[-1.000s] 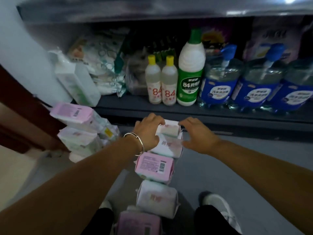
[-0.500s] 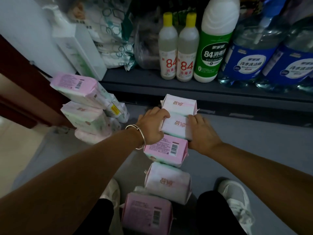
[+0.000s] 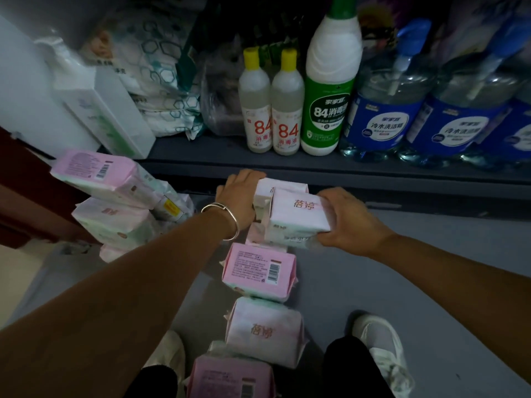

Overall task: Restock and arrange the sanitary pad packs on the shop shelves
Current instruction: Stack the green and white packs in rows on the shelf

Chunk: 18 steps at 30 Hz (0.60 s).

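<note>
Pink-white pad packs point(image 3: 258, 270), yellow-capped bottles point(image 3: 271, 101)
</note>
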{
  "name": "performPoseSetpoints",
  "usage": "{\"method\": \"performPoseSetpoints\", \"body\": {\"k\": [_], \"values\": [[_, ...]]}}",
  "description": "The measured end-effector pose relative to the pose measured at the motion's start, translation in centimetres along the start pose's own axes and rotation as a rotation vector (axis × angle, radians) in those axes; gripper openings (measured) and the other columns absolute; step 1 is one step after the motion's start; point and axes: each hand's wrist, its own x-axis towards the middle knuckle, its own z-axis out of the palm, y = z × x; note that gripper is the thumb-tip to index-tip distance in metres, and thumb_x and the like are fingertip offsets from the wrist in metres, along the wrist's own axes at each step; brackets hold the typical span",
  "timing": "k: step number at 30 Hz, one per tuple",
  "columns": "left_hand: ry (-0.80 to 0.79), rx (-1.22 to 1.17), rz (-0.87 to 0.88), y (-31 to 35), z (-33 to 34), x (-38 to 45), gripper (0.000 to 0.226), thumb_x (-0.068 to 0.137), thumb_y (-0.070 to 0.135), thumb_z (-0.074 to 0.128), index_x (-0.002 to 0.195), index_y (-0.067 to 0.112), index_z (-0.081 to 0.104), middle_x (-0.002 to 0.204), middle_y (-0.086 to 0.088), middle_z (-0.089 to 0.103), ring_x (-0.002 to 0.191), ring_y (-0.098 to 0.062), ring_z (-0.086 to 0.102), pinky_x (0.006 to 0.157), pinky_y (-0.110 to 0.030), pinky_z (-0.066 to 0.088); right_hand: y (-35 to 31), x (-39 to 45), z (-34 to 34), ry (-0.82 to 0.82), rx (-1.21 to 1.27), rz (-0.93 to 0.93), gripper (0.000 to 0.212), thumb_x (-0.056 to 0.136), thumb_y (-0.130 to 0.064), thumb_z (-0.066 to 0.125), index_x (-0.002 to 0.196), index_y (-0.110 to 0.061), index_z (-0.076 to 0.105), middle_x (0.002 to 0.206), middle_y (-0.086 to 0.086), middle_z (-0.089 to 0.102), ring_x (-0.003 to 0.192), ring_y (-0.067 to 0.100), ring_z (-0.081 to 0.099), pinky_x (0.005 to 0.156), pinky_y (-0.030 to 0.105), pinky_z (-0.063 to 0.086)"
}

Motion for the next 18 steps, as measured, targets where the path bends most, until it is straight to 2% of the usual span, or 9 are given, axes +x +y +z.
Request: {"method": "performPoseSetpoints", "body": {"k": [3,8,10,12,15,18], "values": [[-0.068,0.099,0.03,-0.2,1.0,1.7,0.084,0.079,0.0,0.061,0.148,0.025,0.018,0.153,0.003,0.021,0.138,-0.023,0.022,0.108,-0.039,0.025,0.4,-0.1,-2.6,0.058,0.048,0.035,0.067,0.067,-0.016,0.079,0.125,-0.012,0.046,0.116,0.002,0.048,0.103,0.013,0.045,0.081,0.018,0.034],[-0.159,0.181,0.05,-0.3,3.0,4.1,0.097,0.074,0.017,0.074,0.149,0.026,0.013,0.156,0.004,0.015,0.141,-0.023,0.019,0.112,-0.041,0.027,1.2,0.7,-4.9,0.103,0.103,0.057,0.062,0.067,-0.012,0.079,0.12,-0.014,0.048,0.109,-0.001,0.047,0.099,0.013,0.046,0.078,0.018,0.035],[-0.159,0.258,0.047,-0.1,3.4,4.4,0.093,0.074,0.021,0.075,0.148,0.024,0.017,0.152,0.0,0.021,0.136,-0.026,0.024,0.106,-0.04,0.031,1.4,1.3,-5.1,0.11,0.099,0.057,0.063,0.067,-0.013,0.08,0.12,-0.015,0.048,0.108,-0.002,0.046,0.098,0.01,0.044,0.071,0.013,0.034],[-0.092,0.364,0.057,-0.1,3.9,4.5,0.084,0.072,0.026,0.075,0.142,0.024,0.028,0.14,-0.003,0.031,0.126,-0.028,0.03,0.096,-0.039,0.033,1.6,1.7,-5.2,0.119,0.118,0.062,0.063,0.067,-0.014,0.081,0.121,-0.015,0.048,0.109,-0.002,0.047,0.098,0.01,0.045,0.07,0.008,0.034],[-0.019,0.46,0.079,-0.1,4.4,4.8,0.07,0.071,0.035,0.074,0.13,0.022,0.04,0.129,-0.004,0.036,0.119,-0.026,0.033,0.093,-0.038,0.031,1.7,2.2,-5.1,0.128,0.161,0.071,0.063,0.067,-0.013,0.082,0.12,-0.015,0.048,0.114,0.002,0.05,0.104,0.014,0.049,0.083,0.019,0.042],[-0.079,0.423,0.064,-0.2,4.9,5.3,0.069,0.071,0.033,0.074,0.128,0.019,0.037,0.13,-0.004,0.039,0.122,-0.026,0.034,0.098,-0.038,0.032,1.6,2.6,-5.2,0.121,0.184,0.07,0.064,0.067,-0.012,0.082,0.121,-0.015,0.048,0.116,0.003,0.05,0.106,0.015,0.05,0.086,0.024,0.043]]}}
